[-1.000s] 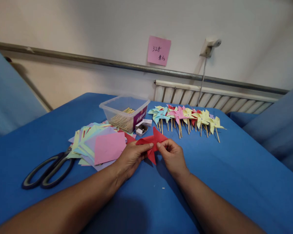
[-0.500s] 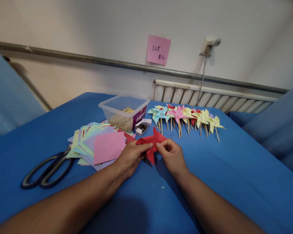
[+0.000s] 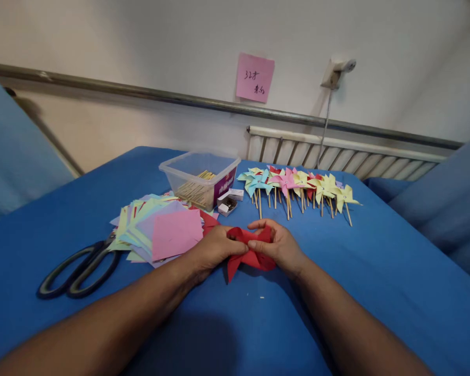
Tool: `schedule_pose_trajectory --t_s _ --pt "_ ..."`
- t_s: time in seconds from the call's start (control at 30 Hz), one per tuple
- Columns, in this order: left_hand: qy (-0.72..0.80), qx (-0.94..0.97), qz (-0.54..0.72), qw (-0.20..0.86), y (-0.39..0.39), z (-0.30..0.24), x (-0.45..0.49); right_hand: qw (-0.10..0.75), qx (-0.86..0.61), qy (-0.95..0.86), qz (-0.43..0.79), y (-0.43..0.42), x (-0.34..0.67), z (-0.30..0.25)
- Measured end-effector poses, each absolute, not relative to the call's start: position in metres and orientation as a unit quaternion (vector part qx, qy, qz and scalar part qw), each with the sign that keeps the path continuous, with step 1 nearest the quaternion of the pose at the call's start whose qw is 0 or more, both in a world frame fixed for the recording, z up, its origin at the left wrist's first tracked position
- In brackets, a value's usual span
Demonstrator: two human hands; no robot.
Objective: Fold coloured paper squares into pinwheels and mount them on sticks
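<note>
A red paper pinwheel (image 3: 254,259) is held between both hands above the blue-covered table (image 3: 360,292), its folded points spreading out around the fingers. The left hand (image 3: 216,245) has its thumb pressed on the paper near the middle, the other fingers largely hidden behind it. The right hand (image 3: 284,247) pinches from the other side, thumb tip beside the left thumb, index finger bent over the upper edge. Just left of the hands lies a pile of coloured paper sheets (image 3: 141,230) with a pink square (image 3: 177,235) on top, and black-handled scissors (image 3: 78,271) beside it. Behind stand a clear plastic tub (image 3: 172,177) of wooden sticks (image 3: 198,192), a small open box (image 3: 227,206), and finished pinwheels on sticks (image 3: 288,181) to the right.
</note>
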State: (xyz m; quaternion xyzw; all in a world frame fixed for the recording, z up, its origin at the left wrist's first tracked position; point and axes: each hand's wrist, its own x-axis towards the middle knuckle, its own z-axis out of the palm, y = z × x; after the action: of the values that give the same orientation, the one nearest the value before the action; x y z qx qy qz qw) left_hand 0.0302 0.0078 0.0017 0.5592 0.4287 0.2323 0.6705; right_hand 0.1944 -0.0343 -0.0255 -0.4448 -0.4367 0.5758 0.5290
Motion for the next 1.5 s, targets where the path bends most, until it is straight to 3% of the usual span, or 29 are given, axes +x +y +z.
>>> schedule_pose_trajectory --t_s 0.2,0.37,0.57,1.0,1.27,1.5 --pt "0.462 0.537 0.275 0.650 0.007 -0.004 0.033 0.580 -0.468 -0.377 0.550 -0.032 0.184 -0.029" --pt "0.405 0.407 0.352 0.739 -0.002 -0.005 0.039 0.686 -0.437 -0.267 0.517 -0.030 0.172 -0.032" --pt "0.368 0.346 0.370 0.780 -0.015 -0.010 0.046 0.732 -0.420 -0.228 0.485 -0.030 0.165 -0.035" --pt "0.373 0.333 0.422 0.756 -0.011 -0.011 0.047 0.699 -0.401 -0.255 0.534 -0.036 0.160 -0.032" --pt "0.366 0.277 0.427 0.779 0.012 0.000 0.033 0.697 -0.367 -0.395 0.472 -0.039 0.166 -0.030" --pt "0.362 0.261 0.419 0.791 0.014 -0.001 0.030 0.630 -0.412 -0.540 0.377 -0.040 0.172 -0.034"
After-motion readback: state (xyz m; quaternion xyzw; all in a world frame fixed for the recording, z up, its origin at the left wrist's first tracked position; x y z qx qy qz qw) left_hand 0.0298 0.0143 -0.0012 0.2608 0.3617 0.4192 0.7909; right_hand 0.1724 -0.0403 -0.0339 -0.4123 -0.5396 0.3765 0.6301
